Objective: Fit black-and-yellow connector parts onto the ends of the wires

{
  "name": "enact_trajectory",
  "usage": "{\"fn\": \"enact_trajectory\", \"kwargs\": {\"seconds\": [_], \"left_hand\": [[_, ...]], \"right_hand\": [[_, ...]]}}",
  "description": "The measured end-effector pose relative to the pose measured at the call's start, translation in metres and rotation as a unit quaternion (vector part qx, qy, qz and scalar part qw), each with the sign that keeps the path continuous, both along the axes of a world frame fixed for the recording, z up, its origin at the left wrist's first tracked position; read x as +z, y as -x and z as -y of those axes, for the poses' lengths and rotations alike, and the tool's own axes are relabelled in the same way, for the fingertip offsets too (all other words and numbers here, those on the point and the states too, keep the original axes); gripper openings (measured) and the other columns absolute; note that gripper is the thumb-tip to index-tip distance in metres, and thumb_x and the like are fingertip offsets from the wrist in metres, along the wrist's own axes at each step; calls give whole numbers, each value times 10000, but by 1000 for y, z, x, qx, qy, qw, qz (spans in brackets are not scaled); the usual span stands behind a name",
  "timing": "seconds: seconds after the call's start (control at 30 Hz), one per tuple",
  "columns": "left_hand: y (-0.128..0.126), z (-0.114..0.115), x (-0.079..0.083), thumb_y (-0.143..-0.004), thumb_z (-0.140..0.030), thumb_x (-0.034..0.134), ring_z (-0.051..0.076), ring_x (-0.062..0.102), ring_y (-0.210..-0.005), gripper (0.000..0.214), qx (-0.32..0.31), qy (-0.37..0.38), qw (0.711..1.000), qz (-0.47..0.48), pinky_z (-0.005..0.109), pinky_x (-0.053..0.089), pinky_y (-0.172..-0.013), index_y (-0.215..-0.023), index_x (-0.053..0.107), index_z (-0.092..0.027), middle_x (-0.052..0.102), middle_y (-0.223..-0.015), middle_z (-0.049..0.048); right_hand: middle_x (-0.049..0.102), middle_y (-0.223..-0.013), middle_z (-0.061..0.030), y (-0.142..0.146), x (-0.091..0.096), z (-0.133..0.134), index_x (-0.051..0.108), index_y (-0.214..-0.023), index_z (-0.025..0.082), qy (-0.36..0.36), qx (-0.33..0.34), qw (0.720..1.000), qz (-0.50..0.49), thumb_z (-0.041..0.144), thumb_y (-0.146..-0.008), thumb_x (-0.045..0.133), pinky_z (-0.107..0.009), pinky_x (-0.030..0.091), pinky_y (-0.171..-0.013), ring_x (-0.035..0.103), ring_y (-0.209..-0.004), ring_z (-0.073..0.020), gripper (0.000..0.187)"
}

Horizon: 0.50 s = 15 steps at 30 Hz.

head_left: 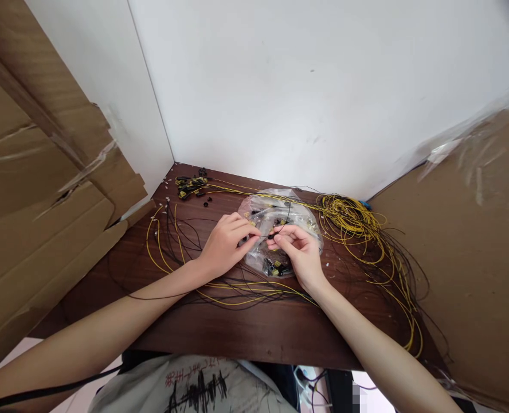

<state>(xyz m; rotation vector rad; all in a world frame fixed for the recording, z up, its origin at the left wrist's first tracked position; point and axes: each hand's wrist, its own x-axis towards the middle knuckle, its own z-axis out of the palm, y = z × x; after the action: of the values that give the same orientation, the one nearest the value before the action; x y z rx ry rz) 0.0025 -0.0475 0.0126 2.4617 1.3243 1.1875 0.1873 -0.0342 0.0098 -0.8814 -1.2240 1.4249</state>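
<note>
Both hands meet over a clear plastic bag [254,261] that holds small black and yellow parts [275,267]. My left hand [226,241] pinches a thin black wire between thumb and forefinger. In my right hand [297,249], the fingers are closed on a small black part [272,236], and the wire runs from it to the left fingertips. A dark wire end [288,212] sticks up behind the right fingers. The exact kind of the black part is too small to tell.
Loose yellow and black wires [254,289] cross the brown table [237,332] in front. A coiled yellow wire bundle [353,215] lies at the right, its black-and-yellow ends [190,186] at the back left. Cardboard [465,229] stands on both sides; a white wall [314,103] is behind.
</note>
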Motion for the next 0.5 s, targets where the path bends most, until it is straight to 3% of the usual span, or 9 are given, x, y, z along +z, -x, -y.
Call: {"fn": "enact_trajectory", "kwargs": {"seconds": [0.27, 0.5], "left_hand": [[-3, 2, 1, -898, -221, 522, 168, 553, -821, 156, -40, -3, 999, -1, 320, 393, -765, -855, 660, -162, 695, -819, 32], [-3, 3, 1, -897, -228, 523, 171, 553, -830, 155, -37, 3, 999, -7, 321, 392, -769, -870, 662, -168, 698, -835, 33]], "right_hand": [[695, -764, -3, 3, 2, 4, 660, -827, 176, 24, 36, 999, 19, 300, -668, 772, -276, 590, -703, 683, -678, -132, 231], [691, -748, -2, 3, 1, 4, 655, -823, 173, 21, 39, 999, 23, 306, -666, 774, -272, 584, -688, 677, -662, -127, 238]]}}
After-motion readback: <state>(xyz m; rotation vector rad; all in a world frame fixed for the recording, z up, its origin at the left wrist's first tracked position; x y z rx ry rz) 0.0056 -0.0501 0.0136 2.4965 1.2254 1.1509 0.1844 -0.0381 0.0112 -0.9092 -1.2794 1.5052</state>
